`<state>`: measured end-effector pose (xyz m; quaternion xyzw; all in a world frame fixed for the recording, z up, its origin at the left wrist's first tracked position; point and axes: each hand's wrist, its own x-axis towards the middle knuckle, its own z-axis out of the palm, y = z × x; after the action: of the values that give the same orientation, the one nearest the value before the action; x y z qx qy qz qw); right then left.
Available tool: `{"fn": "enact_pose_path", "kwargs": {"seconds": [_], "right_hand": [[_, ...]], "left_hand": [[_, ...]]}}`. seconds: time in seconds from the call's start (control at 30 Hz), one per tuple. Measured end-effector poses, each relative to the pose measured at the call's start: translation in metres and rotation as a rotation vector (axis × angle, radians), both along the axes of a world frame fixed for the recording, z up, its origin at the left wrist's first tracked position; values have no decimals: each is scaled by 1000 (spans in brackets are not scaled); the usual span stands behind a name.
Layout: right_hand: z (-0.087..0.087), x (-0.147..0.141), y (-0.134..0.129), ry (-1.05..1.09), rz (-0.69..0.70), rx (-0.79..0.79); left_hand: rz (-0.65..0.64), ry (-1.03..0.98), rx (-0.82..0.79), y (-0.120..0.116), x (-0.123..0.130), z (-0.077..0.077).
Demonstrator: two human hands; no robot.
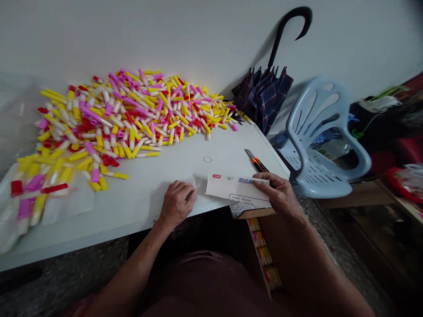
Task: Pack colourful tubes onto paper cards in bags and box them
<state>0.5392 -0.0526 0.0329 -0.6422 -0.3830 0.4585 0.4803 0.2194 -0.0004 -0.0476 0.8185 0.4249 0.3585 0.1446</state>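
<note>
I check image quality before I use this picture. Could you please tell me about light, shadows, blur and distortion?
Head view: dim, cool light; soft shadow beside the umbrella on the wall; no strong glare on the table; clutter near the right edge blurred; forearms look stretched toward the bottom corners.

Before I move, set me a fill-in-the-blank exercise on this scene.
The printed white sheet is in the grip of the ____ hand. The umbrella has a hooked ____ handle. The plastic chair is pale ____. The heaped tubes show red, pink, white and ____.
Missing words: right; black; blue; yellow.
</note>
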Motion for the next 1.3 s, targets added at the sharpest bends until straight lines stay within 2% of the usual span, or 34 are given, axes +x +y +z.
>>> {"fn": "enact_pose_path", "kwargs": {"seconds": [0.13,0.37,0.57,0.87,1.0,1.17,1.3], "right_hand": [[0,1,2,-23,-16,24],[5,-4,1,-36,51,-64],[-4,-2,8,28,128,-109],[-19,-2,32,53,225,-93],[-14,-6,48,3,286,-125],[-4,3,64,-44,273,-84],[-7,1,70,13,351,-117]], "left_hand": [[0,13,14,0,0,-1],[-10,7,39,0,1,1],[-12,26,34,0,1,0],[-15,52,36,1,0,-2],[-7,103,97,1,1,-2],[-9,174,142,6,-1,4],[-4,170,132,10,-3,7]]}}
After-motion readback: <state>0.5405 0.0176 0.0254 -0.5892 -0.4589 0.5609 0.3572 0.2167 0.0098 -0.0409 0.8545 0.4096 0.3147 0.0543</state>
